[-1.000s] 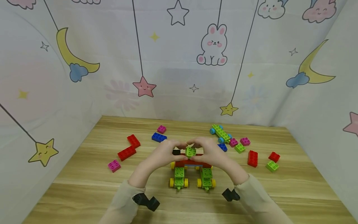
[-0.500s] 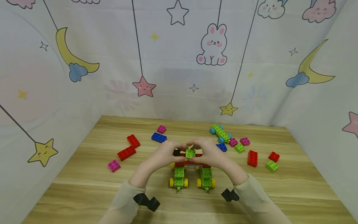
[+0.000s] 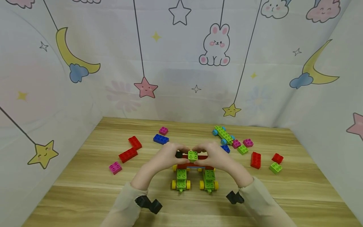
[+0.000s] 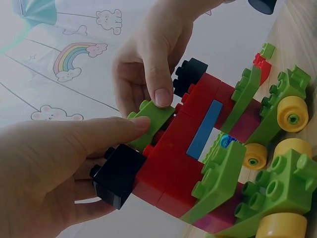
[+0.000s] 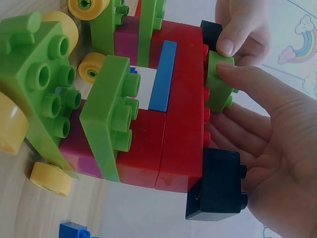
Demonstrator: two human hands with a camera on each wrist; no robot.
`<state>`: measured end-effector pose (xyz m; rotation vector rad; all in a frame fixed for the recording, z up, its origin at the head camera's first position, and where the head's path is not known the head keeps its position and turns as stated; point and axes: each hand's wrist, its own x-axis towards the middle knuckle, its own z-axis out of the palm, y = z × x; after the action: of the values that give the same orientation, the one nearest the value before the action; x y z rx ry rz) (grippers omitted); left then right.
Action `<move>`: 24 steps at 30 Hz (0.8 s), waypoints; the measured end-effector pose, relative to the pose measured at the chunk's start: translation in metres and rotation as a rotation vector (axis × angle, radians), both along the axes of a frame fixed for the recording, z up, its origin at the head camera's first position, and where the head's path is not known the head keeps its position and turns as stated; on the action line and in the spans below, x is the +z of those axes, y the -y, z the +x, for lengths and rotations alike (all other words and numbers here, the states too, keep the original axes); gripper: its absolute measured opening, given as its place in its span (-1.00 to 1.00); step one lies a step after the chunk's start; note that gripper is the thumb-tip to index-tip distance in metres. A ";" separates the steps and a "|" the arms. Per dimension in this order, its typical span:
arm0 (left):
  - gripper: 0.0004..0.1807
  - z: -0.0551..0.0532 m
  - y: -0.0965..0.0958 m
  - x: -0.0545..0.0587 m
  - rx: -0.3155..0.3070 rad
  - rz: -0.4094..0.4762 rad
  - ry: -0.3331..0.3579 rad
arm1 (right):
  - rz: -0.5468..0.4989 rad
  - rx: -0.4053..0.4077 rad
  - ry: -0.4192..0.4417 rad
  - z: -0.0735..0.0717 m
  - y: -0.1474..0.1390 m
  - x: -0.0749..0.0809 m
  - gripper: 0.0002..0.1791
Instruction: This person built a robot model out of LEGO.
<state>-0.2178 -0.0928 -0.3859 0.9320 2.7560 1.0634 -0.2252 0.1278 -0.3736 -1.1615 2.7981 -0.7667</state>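
A lime-green four-stud brick point(image 3: 193, 156) sits pinched between a person's left hand point(image 3: 169, 156) and right hand point(image 3: 214, 155), over the middle of a toy-brick vehicle's red top point(image 3: 182, 165). Each thumb presses its near side, the fingers drawn in narrow behind; whether the brick is seated on the red studs cannot be told. A black brick point(image 4: 119, 176) stands at the left end of the top, close by the left hand, and another black brick point(image 5: 218, 183) at the right end, beside the right palm. A flat blue piece point(image 4: 204, 130) spans the underside, above two green wheeled bases point(image 3: 181, 185) with yellow wheels point(image 3: 216, 185). To the left on the wooden table point(image 3: 85, 195) lie two red bricks point(image 3: 128, 155) and a magenta brick point(image 3: 115, 168); at the far side, a long blue brick point(image 3: 161, 139) and, farther right, a lime-green chassis point(image 3: 223, 135) with blue wheels. On the right rest a red block point(image 3: 256, 160) and a green block point(image 3: 276, 167). A rabbit-printed cloth point(image 3: 181, 69) hangs behind, and beige sleeves point(image 3: 124, 206) reach in from the near edge.
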 end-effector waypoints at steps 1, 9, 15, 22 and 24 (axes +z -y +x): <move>-0.63 0.000 0.000 0.000 0.002 -0.001 0.001 | 0.002 0.002 -0.004 0.000 0.000 0.000 -0.60; -0.61 0.000 0.000 0.000 0.003 0.001 -0.013 | -0.002 0.007 -0.003 0.000 0.000 -0.001 -0.63; -0.64 0.000 -0.001 0.000 -0.012 0.017 -0.029 | -0.013 0.013 -0.002 -0.001 -0.001 -0.002 -0.62; -0.67 0.000 -0.001 0.001 -0.009 0.019 -0.015 | -0.020 0.014 -0.001 -0.002 -0.002 -0.003 -0.64; -0.67 0.000 -0.001 0.001 -0.008 0.019 -0.007 | -0.022 0.015 0.002 -0.002 -0.003 -0.003 -0.65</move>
<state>-0.2177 -0.0922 -0.3846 0.9499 2.7507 1.0895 -0.2272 0.1304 -0.3770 -1.1825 2.7827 -0.7989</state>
